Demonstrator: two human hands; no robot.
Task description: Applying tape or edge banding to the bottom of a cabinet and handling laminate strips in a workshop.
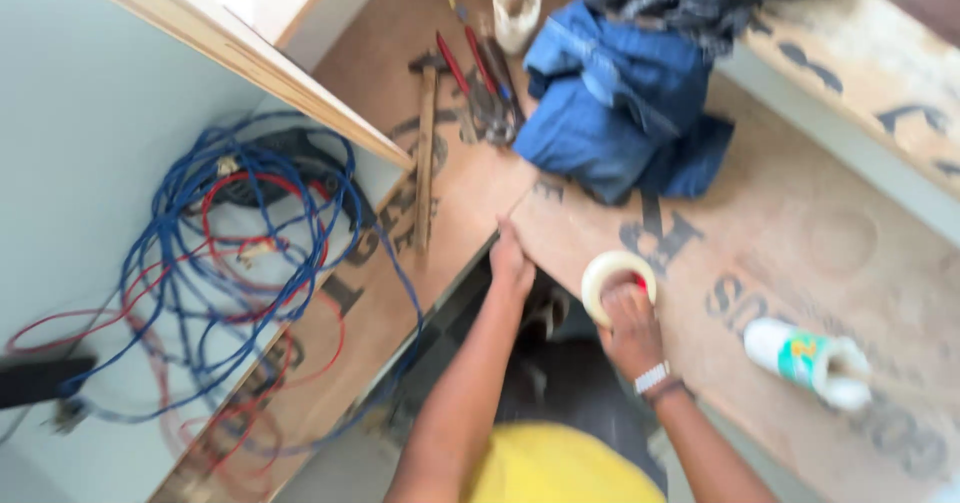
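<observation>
My right hand (628, 325) grips a roll of pale tape (612, 269) and holds it against the near edge of a brown plywood board (800, 253). My left hand (510, 263) presses on the corner where that board meets a second plywood sheet (455, 193), fingers flat and holding nothing. Both forearms reach up from the bottom of the view over a yellow garment.
A tangle of blue and red cables (225, 263) lies on the left. A hammer (427, 133), red-handled pliers (478, 83) and a white cup (516, 8) sit at the top. Blue cloth (620, 103) is bunched behind. A white glue bottle (805, 358) lies at right.
</observation>
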